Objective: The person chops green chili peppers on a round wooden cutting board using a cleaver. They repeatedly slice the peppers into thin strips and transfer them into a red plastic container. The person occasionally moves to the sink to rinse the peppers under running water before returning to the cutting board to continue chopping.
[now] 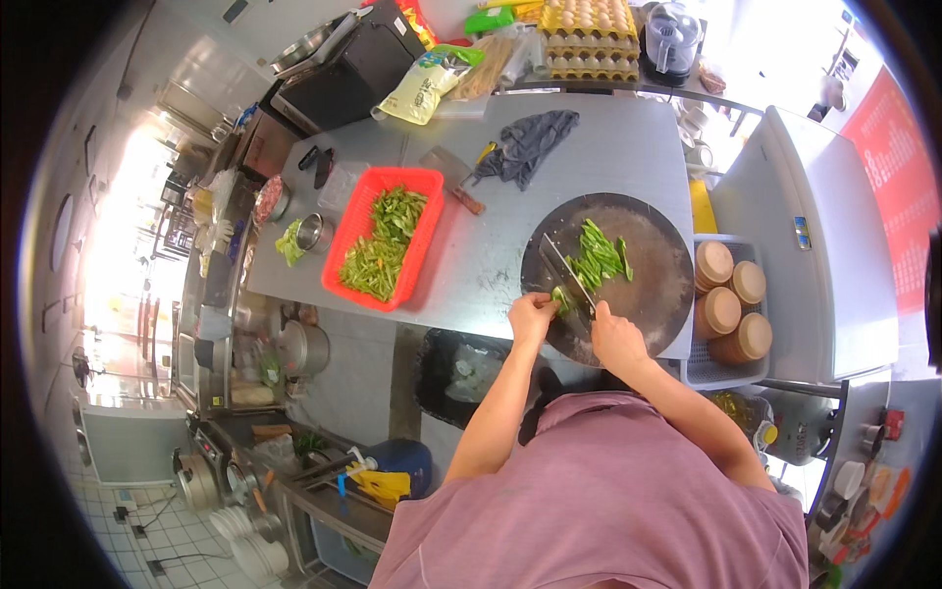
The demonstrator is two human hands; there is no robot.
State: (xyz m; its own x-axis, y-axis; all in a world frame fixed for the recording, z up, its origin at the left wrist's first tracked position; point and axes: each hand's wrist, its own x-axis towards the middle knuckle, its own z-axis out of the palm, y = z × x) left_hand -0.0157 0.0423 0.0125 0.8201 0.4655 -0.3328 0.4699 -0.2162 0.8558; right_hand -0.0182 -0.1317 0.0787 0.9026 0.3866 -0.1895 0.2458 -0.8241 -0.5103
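On a round, dark chopping board (647, 294) lies a heap of sliced green peppers (597, 254). My right hand (617, 339) grips the handle of a kitchen knife (570, 276), its blade pointing away and to the left over the board. Just left of the blade, my left hand (533, 318) pinches a piece of green pepper (561, 300) at the board's near left edge. The blade stands between that piece and the sliced heap. My right hand hides the knife's handle.
A red plastic basket (434, 221) of cut greens stands left on the metal table (471, 265). Behind are a dark cloth (526, 147) and a cleaver (449, 166). Right of the board, a grey crate (688, 372) holds several stacked round wooden pieces (717, 313). A lined bin (434, 368) stands below the table's edge.
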